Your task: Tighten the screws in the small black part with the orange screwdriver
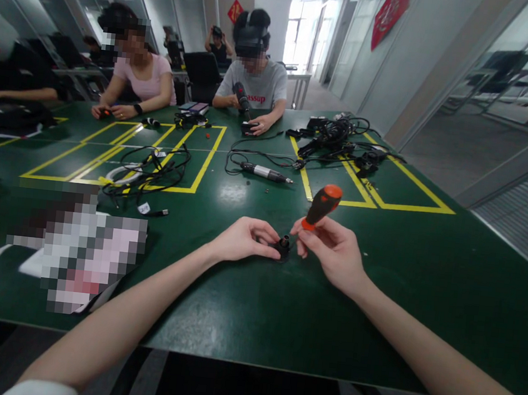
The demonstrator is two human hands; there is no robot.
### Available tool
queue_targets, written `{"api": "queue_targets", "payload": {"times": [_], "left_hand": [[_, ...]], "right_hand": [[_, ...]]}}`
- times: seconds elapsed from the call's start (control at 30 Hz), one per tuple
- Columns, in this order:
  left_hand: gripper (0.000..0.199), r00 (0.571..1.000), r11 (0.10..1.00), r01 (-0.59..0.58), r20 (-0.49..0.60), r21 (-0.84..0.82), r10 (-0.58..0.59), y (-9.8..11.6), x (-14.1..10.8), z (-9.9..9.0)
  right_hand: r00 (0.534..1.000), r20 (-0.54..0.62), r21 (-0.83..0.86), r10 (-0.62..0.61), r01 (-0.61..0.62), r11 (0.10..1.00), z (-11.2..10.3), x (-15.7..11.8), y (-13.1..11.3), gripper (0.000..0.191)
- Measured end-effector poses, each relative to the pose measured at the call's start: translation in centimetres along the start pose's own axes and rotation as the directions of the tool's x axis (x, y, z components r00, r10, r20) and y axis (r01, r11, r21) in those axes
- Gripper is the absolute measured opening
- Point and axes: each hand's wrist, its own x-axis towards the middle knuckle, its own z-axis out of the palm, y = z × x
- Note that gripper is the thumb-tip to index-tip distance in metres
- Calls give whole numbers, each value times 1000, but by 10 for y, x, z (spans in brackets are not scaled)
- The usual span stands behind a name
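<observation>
My left hand is closed around the edge of a small round black part on the green table, thumb in front and fingers behind. A short upright cylinder rises from the middle of this part. In my right hand is a screwdriver with a black and orange handle, tilted with its butt end up. My fingers grip it low on the handle, just right of the black part. The screwdriver's tip is too small and too hidden to make out, so I cannot tell whether it touches the part.
A pen-shaped electric tool with a cord lies beyond my hands. Tangled black cables are heaped at the back right, more cables at the left. A blurred pouch lies front left. Two people work across the table.
</observation>
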Motion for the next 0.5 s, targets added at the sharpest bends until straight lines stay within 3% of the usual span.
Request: {"api": "queue_targets", "payload": {"times": [0.17,0.5], "left_hand": [[34,999,996,-41,-6,75,42,1,0,-1],[35,1000,996,-1,-4,89,1,3,-1,-2]], "right_hand": [[999,27,29,26,-26,999,1,1,1,41],[1000,29,33,-4,3,999,1,1,0,36]]}}
